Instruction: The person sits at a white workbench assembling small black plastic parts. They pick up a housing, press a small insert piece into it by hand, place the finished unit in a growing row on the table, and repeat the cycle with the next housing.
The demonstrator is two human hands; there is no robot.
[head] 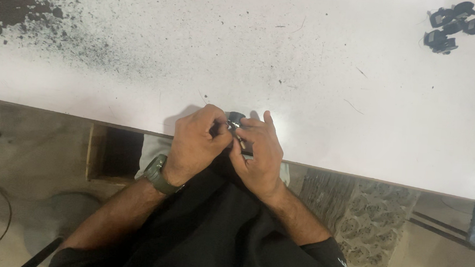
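Note:
My left hand (196,142) and my right hand (258,151) are pressed together at the near edge of the white table (305,72). Between their fingers they pinch a small dark part (234,118) with a bit of metal showing. Most of that part is hidden by my fingers. A green wristwatch (158,175) sits on my left wrist. Both hands rest partly over my black garment (216,224).
Several small black parts (453,26) lie in a cluster at the table's far right. Dark powdery stains (16,5) cover the far left of the tabletop. Below the table edge are a wooden opening (112,154) on the left and patterned flooring (373,222) on the right.

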